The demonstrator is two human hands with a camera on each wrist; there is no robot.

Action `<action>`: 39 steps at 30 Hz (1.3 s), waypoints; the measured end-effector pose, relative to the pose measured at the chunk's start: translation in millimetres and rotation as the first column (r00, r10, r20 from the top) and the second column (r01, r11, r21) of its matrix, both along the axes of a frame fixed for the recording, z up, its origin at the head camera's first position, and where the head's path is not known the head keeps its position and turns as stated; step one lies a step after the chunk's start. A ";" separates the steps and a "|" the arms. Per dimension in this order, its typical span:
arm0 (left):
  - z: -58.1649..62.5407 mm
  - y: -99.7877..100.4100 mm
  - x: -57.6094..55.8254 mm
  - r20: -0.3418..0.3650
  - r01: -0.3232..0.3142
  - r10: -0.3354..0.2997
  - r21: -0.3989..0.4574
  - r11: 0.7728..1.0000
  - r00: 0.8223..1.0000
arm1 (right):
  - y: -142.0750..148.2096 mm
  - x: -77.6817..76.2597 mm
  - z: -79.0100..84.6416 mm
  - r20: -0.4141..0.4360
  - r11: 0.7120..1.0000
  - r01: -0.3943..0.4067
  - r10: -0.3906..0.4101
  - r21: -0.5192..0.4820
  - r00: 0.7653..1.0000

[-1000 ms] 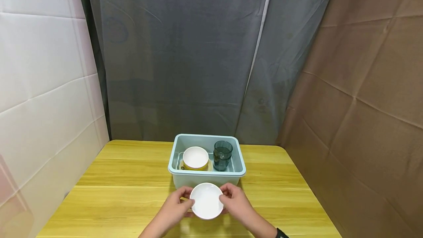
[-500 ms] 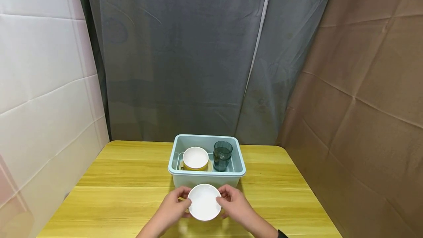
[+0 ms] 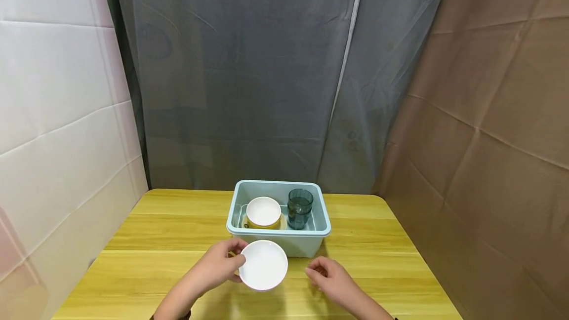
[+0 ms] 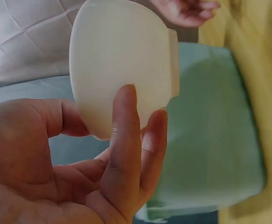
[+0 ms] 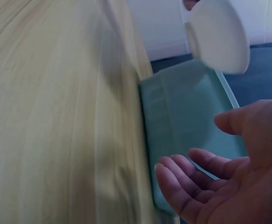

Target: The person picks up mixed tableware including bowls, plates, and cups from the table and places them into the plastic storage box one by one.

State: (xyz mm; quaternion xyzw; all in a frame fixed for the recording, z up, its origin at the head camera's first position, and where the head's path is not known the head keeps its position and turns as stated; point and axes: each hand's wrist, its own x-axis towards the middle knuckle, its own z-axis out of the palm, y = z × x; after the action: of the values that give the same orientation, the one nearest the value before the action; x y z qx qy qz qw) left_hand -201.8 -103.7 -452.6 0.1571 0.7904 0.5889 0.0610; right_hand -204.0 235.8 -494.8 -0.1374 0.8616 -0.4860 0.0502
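A small white bowl (image 3: 264, 265) is held above the table in front of the bin. My left hand (image 3: 219, 264) pinches its left rim, thumb on top and fingers underneath. From below, the left wrist view shows the pale outside of the bowl (image 4: 122, 60) and its foot ring, with fingertips against the wall. My right hand (image 3: 331, 280) is off to the right of the bowl and holds nothing. In the right wrist view its fingers (image 5: 191, 179) are loosely bent, apart from the bowl (image 5: 218, 37).
Behind the hands stands a light blue bin (image 3: 284, 246). Inside it are a white-and-yellow bowl (image 3: 264, 211) at left and dark stacked glasses (image 3: 300, 209) at right. A wooden table (image 3: 178, 226) is bordered by grey, white and brown cloths.
My right hand has let go of the bowl and moved right. The left hand has carried the bowl slightly left and upward. The bin and its contents stay put.
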 end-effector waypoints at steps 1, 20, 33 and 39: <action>5.4 -1.2 -1.7 -0.003 0.002 -0.002 -0.010 1.000 1.000 | 3.4 0.3 -1.5 -0.006 1.000 -0.003 0.003 0.011 1.000; 81.9 -3.1 -87.5 -0.120 -0.105 0.080 -0.218 0.970 0.990 | 22.1 2.2 -2.4 -0.006 0.995 -0.032 0.033 0.095 0.999; 77.0 8.1 -164.2 -0.181 -0.189 0.119 -0.439 0.879 0.976 | 24.5 1.2 -6.0 0.032 0.995 -0.045 0.042 0.085 0.999; 81.7 16.5 -182.4 -0.158 -0.200 0.135 -0.542 0.816 0.978 | 25.8 2.0 -7.9 0.034 0.996 -0.063 0.061 0.068 0.998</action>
State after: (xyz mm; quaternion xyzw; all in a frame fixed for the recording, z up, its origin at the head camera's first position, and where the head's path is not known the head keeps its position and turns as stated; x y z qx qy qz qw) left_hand -384.2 -87.2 -370.9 0.0955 0.9400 0.3274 0.0072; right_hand -202.0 261.6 -502.7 -0.1546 0.8723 -0.4562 0.0836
